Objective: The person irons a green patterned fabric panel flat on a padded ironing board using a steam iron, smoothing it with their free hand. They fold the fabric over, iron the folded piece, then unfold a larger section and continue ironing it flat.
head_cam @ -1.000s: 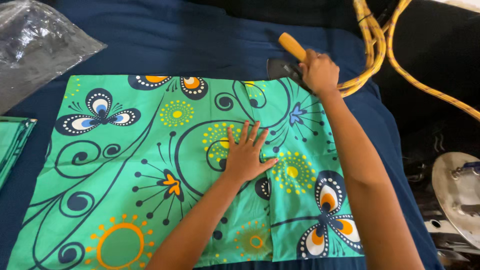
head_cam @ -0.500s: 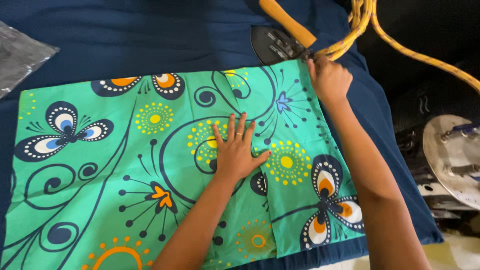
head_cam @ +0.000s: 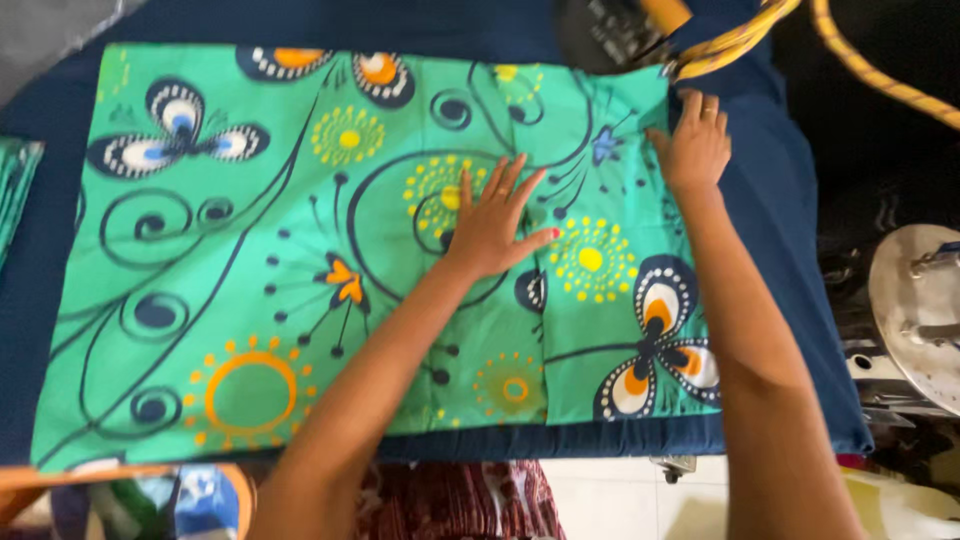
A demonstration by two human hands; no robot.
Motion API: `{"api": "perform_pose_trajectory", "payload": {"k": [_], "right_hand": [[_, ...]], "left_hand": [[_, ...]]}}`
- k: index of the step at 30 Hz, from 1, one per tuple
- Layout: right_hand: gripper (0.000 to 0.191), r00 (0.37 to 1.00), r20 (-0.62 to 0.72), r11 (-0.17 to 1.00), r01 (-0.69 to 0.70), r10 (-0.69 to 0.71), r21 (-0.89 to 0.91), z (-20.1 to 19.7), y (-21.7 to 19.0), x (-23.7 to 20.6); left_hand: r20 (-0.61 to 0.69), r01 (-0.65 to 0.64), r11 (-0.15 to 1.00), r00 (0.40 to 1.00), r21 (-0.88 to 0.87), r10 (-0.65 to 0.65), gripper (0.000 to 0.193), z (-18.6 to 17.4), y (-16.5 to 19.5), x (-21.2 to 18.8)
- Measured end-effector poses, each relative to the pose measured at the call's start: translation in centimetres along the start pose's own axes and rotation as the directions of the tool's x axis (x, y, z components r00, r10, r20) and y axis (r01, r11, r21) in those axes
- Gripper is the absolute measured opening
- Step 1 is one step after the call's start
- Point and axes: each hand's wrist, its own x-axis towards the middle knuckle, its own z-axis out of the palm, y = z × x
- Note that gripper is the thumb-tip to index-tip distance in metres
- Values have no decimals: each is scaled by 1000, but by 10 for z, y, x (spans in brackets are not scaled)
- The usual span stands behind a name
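A green cloth (head_cam: 300, 250) printed with butterflies, swirls and yellow dots lies spread flat on a dark blue padded surface (head_cam: 790, 300). My left hand (head_cam: 495, 225) rests flat on the cloth's middle, fingers spread. My right hand (head_cam: 693, 148) lies open at the cloth's far right edge, fingers pointing away from me. A clothes iron (head_cam: 620, 28) with an orange handle (head_cam: 668, 12) stands just beyond that corner, with neither hand touching it.
A yellow cable (head_cam: 870, 70) loops at the top right. A round metal object (head_cam: 915, 310) sits to the right, off the surface. Another green cloth (head_cam: 15, 195) shows at the left edge, clear plastic (head_cam: 50, 25) at the top left.
My right hand has let go of the iron's handle and come down onto the cloth's right edge. My left hand stayed pressed on the cloth. The view shifted.
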Motion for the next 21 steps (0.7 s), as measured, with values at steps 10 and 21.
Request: {"api": "perform_pose_trajectory", "payload": {"k": [10, 21], "right_hand": [[80, 762, 460, 885, 444, -455, 141, -26, -49, -159], [55, 803, 568, 973, 63, -181, 222, -79, -77, -235]], "left_hand": [[137, -58, 976, 990, 211, 29, 92, -29, 18, -63], [356, -249, 948, 883, -201, 307, 49, -90, 59, -178]]}}
